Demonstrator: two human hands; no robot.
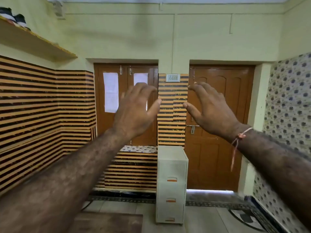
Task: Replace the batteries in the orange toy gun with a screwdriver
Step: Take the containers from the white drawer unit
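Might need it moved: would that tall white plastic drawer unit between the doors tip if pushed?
The tall white plastic drawer unit is narrow for its height, so a high push would probably tip it. It looks like thin plastic, likely light. Contents are hidden, so push low.

Drawer unit [171, 182]: white, orange handles. Behind it, wall panel [172, 111] striped orange/black. Right of it, brown door [218, 148]. Upper wall [134, 39] pale yellow-green.

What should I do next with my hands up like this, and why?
Probably lower both hands and look down to find the toy gun and screwdriver. The left hand and right hand are raised in front of the doors, fingers loosely spread and holding nothing, and neither the gun nor a screwdriver shows in this view.
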